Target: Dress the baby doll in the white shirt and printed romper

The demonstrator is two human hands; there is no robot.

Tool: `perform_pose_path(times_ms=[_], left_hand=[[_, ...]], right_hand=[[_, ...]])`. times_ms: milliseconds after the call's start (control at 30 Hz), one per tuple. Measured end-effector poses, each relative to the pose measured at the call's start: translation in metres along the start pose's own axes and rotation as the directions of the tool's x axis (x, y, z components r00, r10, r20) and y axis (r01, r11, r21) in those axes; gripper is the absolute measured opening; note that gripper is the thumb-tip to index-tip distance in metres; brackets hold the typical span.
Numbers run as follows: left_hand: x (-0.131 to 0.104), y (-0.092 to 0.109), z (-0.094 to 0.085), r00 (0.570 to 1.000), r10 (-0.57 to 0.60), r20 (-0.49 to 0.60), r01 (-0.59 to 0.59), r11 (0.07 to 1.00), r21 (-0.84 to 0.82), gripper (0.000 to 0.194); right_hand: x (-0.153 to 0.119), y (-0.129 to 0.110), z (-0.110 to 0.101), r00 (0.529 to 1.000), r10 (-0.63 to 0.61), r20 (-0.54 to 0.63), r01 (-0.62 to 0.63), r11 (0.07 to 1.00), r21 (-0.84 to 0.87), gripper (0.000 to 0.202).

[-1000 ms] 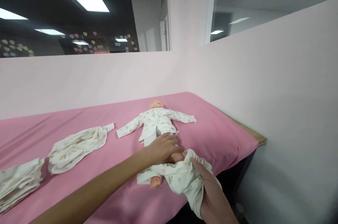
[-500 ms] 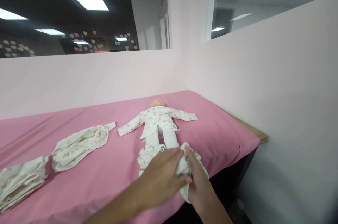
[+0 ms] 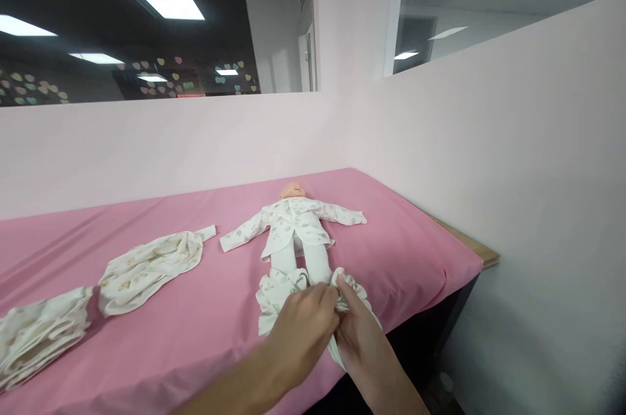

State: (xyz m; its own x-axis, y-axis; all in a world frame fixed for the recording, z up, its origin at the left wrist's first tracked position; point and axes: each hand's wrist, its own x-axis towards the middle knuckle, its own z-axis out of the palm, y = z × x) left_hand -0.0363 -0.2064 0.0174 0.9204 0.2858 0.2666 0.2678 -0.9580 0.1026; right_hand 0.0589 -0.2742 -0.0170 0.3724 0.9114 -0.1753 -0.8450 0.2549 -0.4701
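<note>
A baby doll [image 3: 293, 191] lies on its back on the pink-covered table, head toward the wall and arms spread. It wears a white printed jacket [image 3: 292, 222]. White printed trousers [image 3: 276, 291] are bunched around its lower legs. My left hand [image 3: 310, 323] is closed on the trouser cloth at the doll's leg on the right, its fingertips partly hidden. Beside it, my right hand [image 3: 359, 323] grips the gathered cloth of the same leg, thumb on top. The doll's feet are hidden by cloth and hands.
A crumpled printed garment [image 3: 149, 268] lies left of the doll, and a folded printed cloth [image 3: 44, 333] sits farther left. The pink sheet [image 3: 195, 337] drops over the table's front edge. Pale walls [image 3: 513, 141] with windows stand behind and to the right.
My left hand has closed its fingers on the trouser cloth and shifted slightly. My right hand keeps its hold, a little more to the left. The doll lies as before.
</note>
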Motion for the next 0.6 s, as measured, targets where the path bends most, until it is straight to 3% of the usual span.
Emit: perform_pose_path(times_ms=[133, 267, 367, 467, 600], left_hand=[[0.007, -0.018, -0.005, 0.993, -0.119, -0.017, 0.105, 0.924, -0.369, 0.015], [0.016, -0.028, -0.011, 0.991, -0.110, 0.079, 0.133, 0.884, -0.448, 0.013], [0.017, -0.031, -0.013, 0.993, -0.057, 0.102, 0.090, 0.931, -0.355, 0.013], [0.016, -0.030, -0.010, 0.994, -0.058, 0.092, 0.070, 0.989, -0.133, 0.016], [0.018, -0.031, -0.006, 0.983, -0.180, 0.039, 0.176, 0.981, 0.083, 0.022]], right_hand=[[0.006, 0.006, -0.005, 1.000, -0.017, -0.025, 0.016, 0.999, -0.043, 0.027], [0.010, 0.007, -0.007, 0.996, -0.085, 0.018, 0.087, 0.990, -0.109, 0.029], [0.010, 0.006, -0.007, 0.991, -0.126, 0.046, 0.131, 0.980, -0.149, 0.029], [0.009, 0.006, -0.004, 0.984, -0.163, 0.071, 0.172, 0.974, -0.149, 0.033], [-0.004, 0.001, 0.002, 0.988, -0.124, 0.095, 0.144, 0.960, -0.241, 0.023]])
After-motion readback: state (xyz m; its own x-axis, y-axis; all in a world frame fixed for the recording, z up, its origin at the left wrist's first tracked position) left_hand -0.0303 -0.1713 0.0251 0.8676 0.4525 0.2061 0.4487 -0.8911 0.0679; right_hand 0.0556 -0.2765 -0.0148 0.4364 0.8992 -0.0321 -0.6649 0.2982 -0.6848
